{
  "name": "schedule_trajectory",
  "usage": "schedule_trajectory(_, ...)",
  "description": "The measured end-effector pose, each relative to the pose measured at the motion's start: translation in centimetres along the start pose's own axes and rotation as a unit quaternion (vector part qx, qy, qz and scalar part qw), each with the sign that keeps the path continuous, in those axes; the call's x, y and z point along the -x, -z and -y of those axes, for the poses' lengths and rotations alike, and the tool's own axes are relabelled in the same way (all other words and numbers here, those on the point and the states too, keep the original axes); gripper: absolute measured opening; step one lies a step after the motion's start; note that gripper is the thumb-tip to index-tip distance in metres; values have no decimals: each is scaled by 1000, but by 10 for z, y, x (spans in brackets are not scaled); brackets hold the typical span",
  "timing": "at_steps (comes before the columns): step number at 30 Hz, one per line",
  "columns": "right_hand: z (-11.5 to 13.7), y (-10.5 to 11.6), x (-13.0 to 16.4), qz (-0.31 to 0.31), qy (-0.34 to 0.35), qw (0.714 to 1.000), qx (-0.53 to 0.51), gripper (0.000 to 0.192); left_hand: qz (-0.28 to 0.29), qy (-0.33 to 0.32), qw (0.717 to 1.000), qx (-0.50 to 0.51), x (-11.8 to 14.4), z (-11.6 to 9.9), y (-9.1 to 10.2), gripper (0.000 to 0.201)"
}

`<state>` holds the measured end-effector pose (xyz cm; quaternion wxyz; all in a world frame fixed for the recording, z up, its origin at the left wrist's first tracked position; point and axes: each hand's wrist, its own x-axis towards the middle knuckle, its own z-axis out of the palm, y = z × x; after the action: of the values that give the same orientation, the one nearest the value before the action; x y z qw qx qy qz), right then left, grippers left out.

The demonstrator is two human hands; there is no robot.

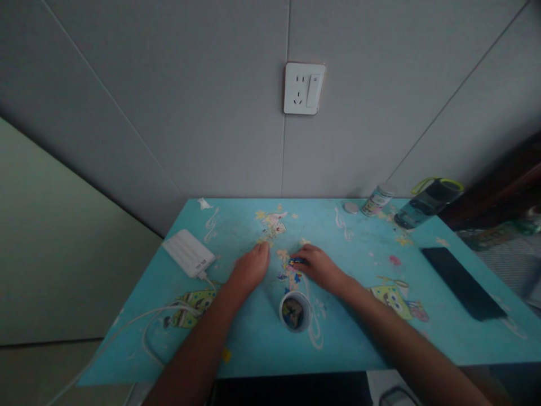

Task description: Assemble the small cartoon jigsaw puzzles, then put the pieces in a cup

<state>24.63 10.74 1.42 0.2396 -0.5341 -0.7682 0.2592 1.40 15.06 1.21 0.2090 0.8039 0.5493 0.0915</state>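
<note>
Head view shows both hands low on the blue table (253, 344). Right hand (319, 266) has its grip pinched on a small puzzle piece (296, 261); loose pieces (291, 276) lie just beneath that grip. Left hand (252, 267) rests flat, fingers together, holding nothing. A white cup (295, 312) of pieces stands just behind both grips, toward the body. Either wrist drawing back could likely tip it and spill pieces.

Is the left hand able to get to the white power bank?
Probably yes. The left hand lies on the table, and only bare tabletop shows between it and the power bank to its left.
</note>
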Motion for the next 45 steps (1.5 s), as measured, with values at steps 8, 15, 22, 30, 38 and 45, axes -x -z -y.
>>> schedule_trajectory(8,0,-1,8,-6,-14,1000,-24,11,-1,40,999,13,7,2,-3,22)
schedule_trajectory(15,6,1,8,39,17,998,-37,27,-9,58,992,114,17,0,-2,24)
schedule_trajectory(22,13,-8,13,23,17,1000,8,23,-19,55,932,358,15,-5,-1,16)
schedule_trajectory(30,15,-13,20,7,9,1000,-20,7,36,120,712,691,6,-18,9,8)
schedule_trajectory(38,21,0,19,-19,1,999,-44,7,90,166,549,814,12,-31,5,26)
schedule_trajectory(45,52,12,-10,-99,85,985,-117,12,166,182,517,820,17,-40,-5,34)
